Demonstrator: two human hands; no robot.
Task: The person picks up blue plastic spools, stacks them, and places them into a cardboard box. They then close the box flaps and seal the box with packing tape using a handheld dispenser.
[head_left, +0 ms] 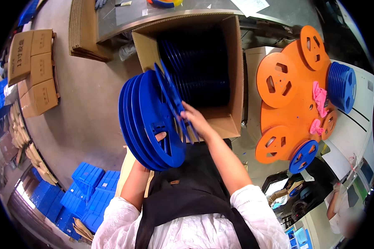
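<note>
Gripping a stack of blue reels (pixel 147 110) with left hand (pixel 161 136), thumb through a cutout, by the open carton's (pixel 234 79) near-left side. Right hand (pixel 198 123) grasps a tilted blue reel (pixel 171 98) just right of the stack. More reels (pixel 199 85) line the carton.

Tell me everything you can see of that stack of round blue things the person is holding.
The stack of glossy blue, plastic-looking reels shows several thin round discs, tilted on edge, with gaps between. The exposed face has cut-out openings. The bare left hand holds it beside the open brown cardboard box, thumb showing at an opening. Another blue reel, at the right hand, leans close; whether they touch is unclear.
</note>
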